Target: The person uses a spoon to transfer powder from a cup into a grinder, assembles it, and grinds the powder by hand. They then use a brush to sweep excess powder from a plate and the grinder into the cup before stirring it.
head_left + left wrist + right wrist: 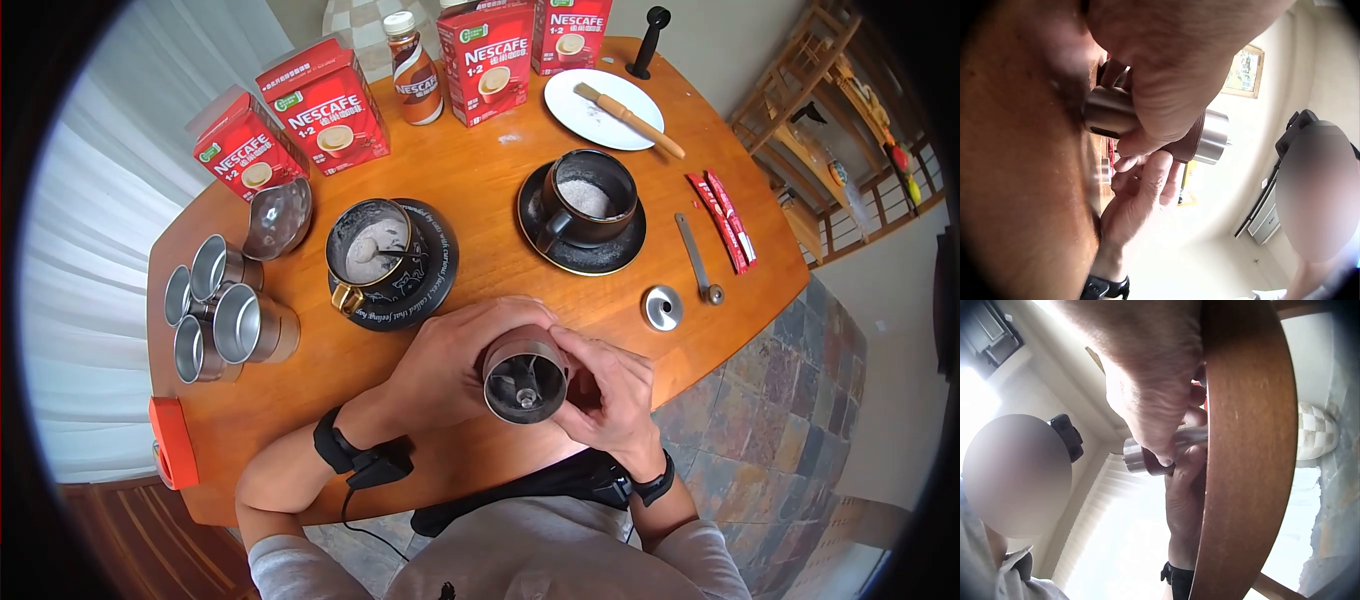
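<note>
A manual coffee grinder (525, 388) with a steel rim and brown sleeve stands over the table's near edge. Its open top faces the head camera, showing a central shaft and dark inside. My left hand (435, 365) wraps round the grinder from the left. From the other side my right hand (612, 395) grips it with thumb and curled fingers. In the left wrist view, the grinder's sleeve (1184, 147) lies between both hands. The crank handle (692, 260) and a round metal lid (662, 307) rest on the table to the right.
Two black cups (375, 250) (590, 200) with pale powder stand on saucers ahead. Several steel cups (245, 325) and a glass bowl (280, 220) are left. Red sticks (722, 222), a white plate (585, 118) with a brush (630, 120), Nescafe boxes (325, 105) and a bottle (413, 75) lie beyond.
</note>
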`<state>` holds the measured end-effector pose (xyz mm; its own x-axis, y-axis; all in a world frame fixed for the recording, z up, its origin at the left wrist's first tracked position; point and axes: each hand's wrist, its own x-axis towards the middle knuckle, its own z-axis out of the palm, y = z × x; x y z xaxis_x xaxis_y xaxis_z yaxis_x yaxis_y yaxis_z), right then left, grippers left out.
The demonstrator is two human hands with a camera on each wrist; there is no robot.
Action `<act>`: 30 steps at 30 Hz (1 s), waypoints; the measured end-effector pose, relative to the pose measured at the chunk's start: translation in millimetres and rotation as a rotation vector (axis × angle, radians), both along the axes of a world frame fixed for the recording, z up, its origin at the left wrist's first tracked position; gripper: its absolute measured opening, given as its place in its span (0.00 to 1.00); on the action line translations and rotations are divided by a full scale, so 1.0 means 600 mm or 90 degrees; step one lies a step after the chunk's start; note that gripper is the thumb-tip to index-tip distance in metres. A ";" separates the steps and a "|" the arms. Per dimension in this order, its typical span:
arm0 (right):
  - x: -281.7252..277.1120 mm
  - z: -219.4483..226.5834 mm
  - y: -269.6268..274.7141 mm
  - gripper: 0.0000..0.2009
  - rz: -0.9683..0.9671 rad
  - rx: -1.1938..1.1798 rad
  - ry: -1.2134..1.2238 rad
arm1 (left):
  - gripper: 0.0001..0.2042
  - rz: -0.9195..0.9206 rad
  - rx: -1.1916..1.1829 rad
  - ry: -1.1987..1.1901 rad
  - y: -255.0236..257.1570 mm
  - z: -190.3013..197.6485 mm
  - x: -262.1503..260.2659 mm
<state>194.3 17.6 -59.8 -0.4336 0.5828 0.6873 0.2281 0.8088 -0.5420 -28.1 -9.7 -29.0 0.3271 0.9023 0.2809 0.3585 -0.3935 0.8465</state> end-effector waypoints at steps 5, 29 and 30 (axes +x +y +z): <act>0.000 0.004 -0.002 0.31 -0.009 -0.013 -0.005 | 0.30 0.002 0.015 0.011 0.000 0.001 0.001; -0.011 -0.002 -0.003 0.25 -0.065 -0.137 -0.052 | 0.29 0.199 -0.135 -0.187 0.003 -0.026 0.008; -0.012 -0.002 -0.003 0.25 -0.077 -0.134 -0.048 | 0.29 0.193 -0.143 -0.202 0.004 -0.025 0.010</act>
